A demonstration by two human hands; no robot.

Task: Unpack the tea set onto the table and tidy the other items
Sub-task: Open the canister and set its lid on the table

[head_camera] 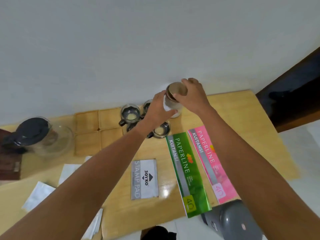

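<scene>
A wooden table (233, 108) against a pale wall. My left hand (156, 110) wraps the jar (174, 108); my right hand (192, 96) clamps its lid (177, 90). Glass cups (130, 113) sit just beneath my left wrist.

Both bare forearms reach forward from the lower corners toward twelve o'clock, converging near the middle. The left hand (156, 108) comes in from seven o'clock, its fingers curled around the side of a glass jar (174, 108), thumb toward the wrist. The right hand (191, 97) enters from five o'clock, arched over the jar's metal lid (177, 91), fingertips wrapped on its rim. The two hands lie almost touching, right slightly above left.
</scene>
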